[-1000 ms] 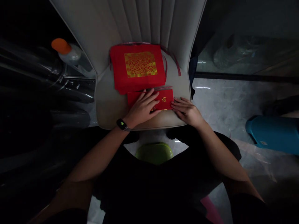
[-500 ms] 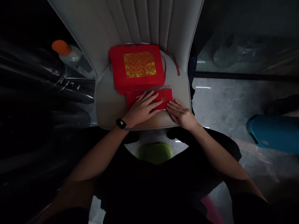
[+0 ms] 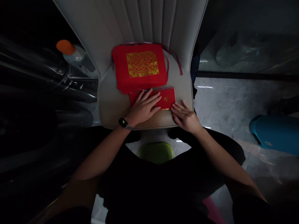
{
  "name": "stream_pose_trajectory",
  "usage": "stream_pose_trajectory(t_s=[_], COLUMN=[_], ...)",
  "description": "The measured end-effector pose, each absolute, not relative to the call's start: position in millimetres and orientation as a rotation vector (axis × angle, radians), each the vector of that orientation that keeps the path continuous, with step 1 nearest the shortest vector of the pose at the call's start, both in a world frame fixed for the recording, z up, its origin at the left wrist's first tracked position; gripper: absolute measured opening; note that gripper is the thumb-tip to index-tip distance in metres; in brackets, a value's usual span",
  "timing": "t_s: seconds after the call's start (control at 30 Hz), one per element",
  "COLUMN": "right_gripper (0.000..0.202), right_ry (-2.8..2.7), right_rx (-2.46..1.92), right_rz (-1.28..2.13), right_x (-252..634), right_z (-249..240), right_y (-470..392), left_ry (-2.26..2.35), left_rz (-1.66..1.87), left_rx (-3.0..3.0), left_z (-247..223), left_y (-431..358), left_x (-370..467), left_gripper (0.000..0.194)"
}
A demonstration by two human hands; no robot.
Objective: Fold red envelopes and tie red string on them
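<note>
A folded red paper piece (image 3: 167, 97) with a small gold mark lies near the front of the grey chair seat (image 3: 109, 109). Spread across its left half, my left hand (image 3: 147, 104) rests flat with the fingers apart. My right hand (image 3: 185, 116) is at the paper's lower right corner, its fingers stretched out and the fingertips at the edge. Just behind lies a stack of flat red sheets or bags (image 3: 120, 68) with a gold patterned panel (image 3: 142, 64) on top. Dark red ribbons (image 3: 179, 66) stick out at its right side.
The padded chair back (image 3: 140, 21) rises behind the stack. A bottle with an orange cap (image 3: 65, 46) is at the left. On the floor at right sits a blue container (image 3: 275, 132). A green object (image 3: 156, 152) shows below the seat between the knees.
My right hand has shifted slightly right, off the paper's face to its corner, uncovering more of it. My left hand stays flat on the paper. The whole view has shifted slightly.
</note>
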State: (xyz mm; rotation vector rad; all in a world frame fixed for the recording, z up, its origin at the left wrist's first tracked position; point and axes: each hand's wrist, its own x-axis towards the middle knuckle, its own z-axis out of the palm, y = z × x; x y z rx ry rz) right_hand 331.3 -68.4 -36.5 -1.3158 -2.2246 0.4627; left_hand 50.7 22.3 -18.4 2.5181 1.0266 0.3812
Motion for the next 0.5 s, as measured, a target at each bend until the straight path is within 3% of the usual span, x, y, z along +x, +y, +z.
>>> stream_pose_trajectory(t_s=[0.3,0.5], right_gripper=[0.028,0.038], right_ry=[-2.221,-2.037], right_rx=[-1.373,-1.435], right_rz=[0.488,0.321], right_x=[359.2,345.2], right_z=[4.9,18.6], right_y=[-53.5,-47.1], left_ry=[1.042,1.038], left_rz=[0.379,0.4], left_rx=[2.519,2.533], left_z=[-16.6,-19.2], left_y=[20.8,20.7], left_x=[51.9,52.0], left_gripper=[0.055,0.055])
